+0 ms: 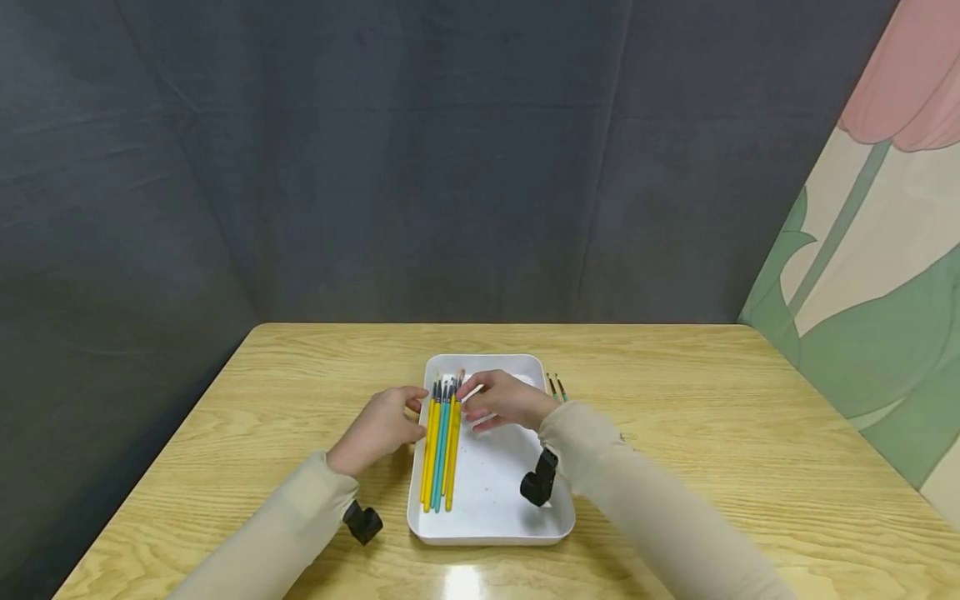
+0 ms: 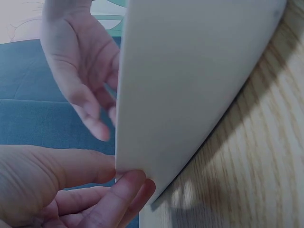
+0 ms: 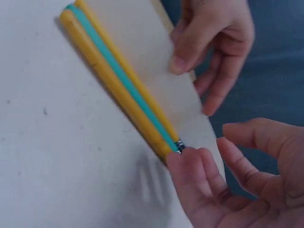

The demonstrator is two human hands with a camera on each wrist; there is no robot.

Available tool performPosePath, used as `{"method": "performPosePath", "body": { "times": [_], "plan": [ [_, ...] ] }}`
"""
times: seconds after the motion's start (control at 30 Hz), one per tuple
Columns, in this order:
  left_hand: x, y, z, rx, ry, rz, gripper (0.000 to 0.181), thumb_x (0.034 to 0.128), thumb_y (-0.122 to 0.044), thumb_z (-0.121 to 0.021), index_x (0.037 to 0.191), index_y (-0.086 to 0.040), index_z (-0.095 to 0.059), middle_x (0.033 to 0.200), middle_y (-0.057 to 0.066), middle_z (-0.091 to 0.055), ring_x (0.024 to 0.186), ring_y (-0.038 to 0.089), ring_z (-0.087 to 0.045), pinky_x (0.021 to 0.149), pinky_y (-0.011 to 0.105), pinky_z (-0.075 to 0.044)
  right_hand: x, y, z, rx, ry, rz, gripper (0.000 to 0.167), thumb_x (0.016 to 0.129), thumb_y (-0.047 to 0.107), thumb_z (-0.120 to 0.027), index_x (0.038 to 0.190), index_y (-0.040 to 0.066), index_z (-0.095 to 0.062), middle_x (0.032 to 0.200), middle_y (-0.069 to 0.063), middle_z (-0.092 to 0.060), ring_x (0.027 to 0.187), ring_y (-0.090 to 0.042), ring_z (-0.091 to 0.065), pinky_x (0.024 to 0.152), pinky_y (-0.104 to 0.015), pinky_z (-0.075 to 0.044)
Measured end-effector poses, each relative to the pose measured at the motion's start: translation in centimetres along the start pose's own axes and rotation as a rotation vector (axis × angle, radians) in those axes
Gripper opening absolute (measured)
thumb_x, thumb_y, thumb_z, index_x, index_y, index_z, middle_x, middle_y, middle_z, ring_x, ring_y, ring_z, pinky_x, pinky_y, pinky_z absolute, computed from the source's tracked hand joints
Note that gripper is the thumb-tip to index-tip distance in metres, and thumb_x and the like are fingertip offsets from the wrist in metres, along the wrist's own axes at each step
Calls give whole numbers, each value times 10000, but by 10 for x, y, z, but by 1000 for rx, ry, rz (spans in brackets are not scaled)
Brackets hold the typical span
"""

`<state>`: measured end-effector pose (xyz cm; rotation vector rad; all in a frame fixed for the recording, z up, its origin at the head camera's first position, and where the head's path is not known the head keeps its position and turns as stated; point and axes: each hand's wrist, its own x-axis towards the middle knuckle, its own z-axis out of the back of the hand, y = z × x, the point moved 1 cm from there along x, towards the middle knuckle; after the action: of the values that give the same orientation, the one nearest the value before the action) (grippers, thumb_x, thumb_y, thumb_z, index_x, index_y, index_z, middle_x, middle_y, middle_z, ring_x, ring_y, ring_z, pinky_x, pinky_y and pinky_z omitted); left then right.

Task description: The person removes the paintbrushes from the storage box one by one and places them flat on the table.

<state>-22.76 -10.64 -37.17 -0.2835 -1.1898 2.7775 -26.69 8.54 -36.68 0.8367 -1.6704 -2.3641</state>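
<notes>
A white rectangular tray (image 1: pixel 510 500) stands on the table with its long side running away from me. Along its left side lies a row of several paintbrushes (image 1: pixel 453 458) with yellow and turquoise handles, bristle ends at the far side. My left hand (image 1: pixel 378 429) pinches the tray's left rim, thumb at the inner edge and fingers against the outer wall (image 2: pixel 190 71). Over the far part of the tray, my right hand (image 1: pixel 510 398) has its fingertips at the rightmost yellow brush (image 3: pixel 118 88), near the ferrule. Its thumb stays apart, and those fingertips hide the bristles in the right wrist view.
Two turquoise-handled brushes (image 1: pixel 557 387) lie on the wooden table (image 1: pixel 690 400) just right of the tray, partly hidden by my right forearm. A dark curtain (image 1: pixel 450 167) hangs behind the table. A flower-patterned wall (image 1: pixel 885 317) stands at the right.
</notes>
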Motion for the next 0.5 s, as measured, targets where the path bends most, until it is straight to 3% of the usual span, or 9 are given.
{"method": "performPosePath", "body": {
  "times": [0.2,0.5],
  "plan": [
    [0,-1,0,2,-6,-10,569,797,9,-702,1342,9,-540,1152,167,-612,705,139,-609,612,262,-518,11,-6,-11,-83,-64,-50,262,811,-15,-611,1073,-13,-602,788,-44,-552,711,-151,-552,717,-312,-583],
    [1,-2,0,7,-3,-20,579,793,8,-710,1346,8,-538,1148,169,-614,681,136,-608,611,260,-516,14,-9,-21,-126,-140,-62,201,823,-11,-688,999,17,-596,700,-35,-541,604,-124,-545,611,-255,-569]
  ]
}}
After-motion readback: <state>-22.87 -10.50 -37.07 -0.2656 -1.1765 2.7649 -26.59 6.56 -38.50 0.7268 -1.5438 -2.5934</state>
